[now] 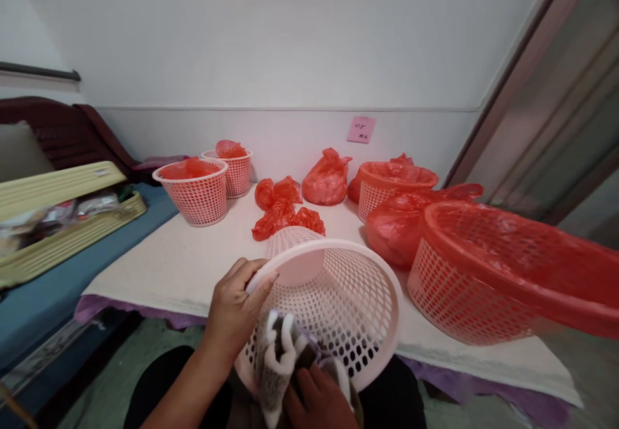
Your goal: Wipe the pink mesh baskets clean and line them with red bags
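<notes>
Cloth (276, 358) at mouth of tilted basket (360, 280)

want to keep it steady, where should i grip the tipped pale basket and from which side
Probably the thick rim, upper left, coming from that side as the left hand does: the basket is tipped, mouth towards the person, so that edge is near, while cloth covers part of the rim lower down.

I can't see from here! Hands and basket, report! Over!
Left hand gripping tipped basket by rim. Right hand on cloth at its mouth. Red bags beyond, clear of hands.
</notes>
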Motion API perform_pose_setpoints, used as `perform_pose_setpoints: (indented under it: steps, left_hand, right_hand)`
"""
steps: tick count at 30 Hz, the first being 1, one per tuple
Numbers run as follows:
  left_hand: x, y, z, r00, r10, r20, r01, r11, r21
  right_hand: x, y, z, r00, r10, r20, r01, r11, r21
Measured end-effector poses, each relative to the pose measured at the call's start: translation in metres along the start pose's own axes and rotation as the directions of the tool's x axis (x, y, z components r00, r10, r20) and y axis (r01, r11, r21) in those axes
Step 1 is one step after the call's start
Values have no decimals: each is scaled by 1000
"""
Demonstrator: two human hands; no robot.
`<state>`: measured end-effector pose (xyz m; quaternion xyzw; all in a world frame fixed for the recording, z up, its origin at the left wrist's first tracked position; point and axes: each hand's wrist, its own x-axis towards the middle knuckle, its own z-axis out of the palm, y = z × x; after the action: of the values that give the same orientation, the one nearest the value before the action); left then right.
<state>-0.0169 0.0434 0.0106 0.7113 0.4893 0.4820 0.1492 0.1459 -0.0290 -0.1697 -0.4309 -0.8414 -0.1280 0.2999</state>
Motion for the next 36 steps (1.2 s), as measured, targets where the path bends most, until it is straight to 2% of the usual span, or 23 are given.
perform_pose_setpoints:
  steps: [2, 7, 11, 14, 16, 18, 20, 22, 24, 26, 28, 29, 31, 33, 34, 36]
  left_hand:
    - [-4, -2, -2, 1000, -13, -24, 14, 1000, 24]
    - [-6, -9, -14, 997, -46, -60, 48, 998, 34]
    - [3, -11, -15, 997, -73, -24, 73, 997, -15]
    - [2, -11, -10, 996, -88, -32, 88, 996, -24]
    - [-7, -11, -5, 989, -131, -69, 128, 991, -38]
    - [-25, -12, 3, 974, -213, -73, 205, 973, -101]
    - [-46, -14, 11, 956, -291, -40, 280, 942, -185]
    - [-65, -18, 18, 940, -330, -88, 306, 929, -209]
    - [-76, -22, 20, 933, -328, -145, 299, 935, -190]
    - [-79, -26, 18, 935, -313, -168, 287, 944, -165]
    - [-77, -27, 15, 932, -311, -187, 284, 945, -161]
    - [-76, -26, 15, 930, -311, -195, 281, 945, -169]
    - [-75, -22, 16, 937, -291, -192, 255, 947, -195]
    - [-77, -17, 19, 947, -259, -190, 217, 953, -213]
    - [-79, -15, 21, 950, -245, -194, 202, 955, -215]
    - [-81, -11, 23, 950, -239, -201, 194, 956, -220]
  right_hand:
    - [7, -8, 1, 998, 15, -56, -16, 1000, -15]
    - [23, -13, -16, 993, -87, 75, 86, 996, 15]
    - [25, -4, -15, 992, -39, 119, 44, 998, -39]
    - [26, 0, -11, 991, -23, 134, 25, 1000, -12]
    - [31, -2, -14, 991, -12, 134, 4, 998, 60]
    - [42, -6, -24, 990, 50, 133, -75, 979, 191]
    - [56, -12, -37, 984, 117, 131, -158, 919, 361]
    - [68, -18, -47, 980, 138, 142, -192, 838, 510]
    - [74, -20, -50, 977, 111, 183, -200, 784, 588]
    - [73, -16, -45, 959, 80, 272, -215, 832, 512]
    - [69, -5, -38, 913, 85, 399, -211, 935, 284]
    - [67, 2, -34, 883, 116, 454, -206, 966, 155]
    - [67, 16, -28, 830, 218, 513, -242, 970, -20]
    - [75, 24, -27, 804, 316, 503, -364, 931, -1]
    - [81, 23, -27, 805, 350, 480, -434, 898, 75]
    - [96, 14, -27, 835, 379, 400, -518, 786, 337]
